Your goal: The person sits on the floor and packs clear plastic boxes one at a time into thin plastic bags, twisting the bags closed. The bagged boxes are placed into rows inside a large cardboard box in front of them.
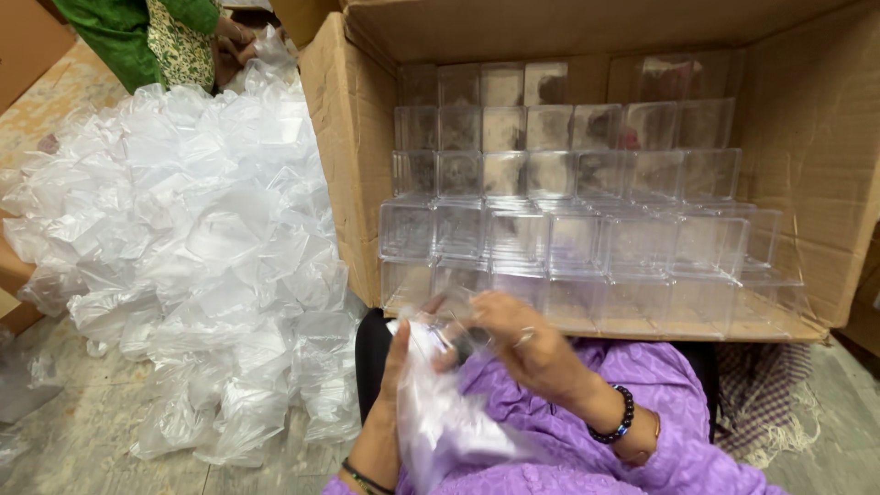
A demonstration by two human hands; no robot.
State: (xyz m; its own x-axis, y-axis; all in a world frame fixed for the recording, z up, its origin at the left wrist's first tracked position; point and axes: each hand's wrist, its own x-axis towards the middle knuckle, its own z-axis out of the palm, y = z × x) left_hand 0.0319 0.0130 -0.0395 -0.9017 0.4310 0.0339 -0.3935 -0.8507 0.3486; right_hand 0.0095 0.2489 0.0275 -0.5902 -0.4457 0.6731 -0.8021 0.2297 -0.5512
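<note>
A cardboard carton [348,147] at twelve o'clock holds stacked clear plastic boxes [550,220]; loose plastic bags [192,238] heap at nine o'clock. Bagging seems underway: left hand [396,353] grips a thin plastic bag [440,412], right hand [522,344] closes on a small clear box [458,335] at its mouth. Sliding it in needs the opening held wide.

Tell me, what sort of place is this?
Probably a small packing workshop: a cardboard box stacked with clear plastic cases, a heap of plastic bags on the floor, and hands working a bag.

Evenly lit by soft, diffuse daylight, with faint shadows only. Glare on bags [192,229] and boxes [568,220]. Motion-blurred at hands [513,339]; bowed toward edges.
</note>
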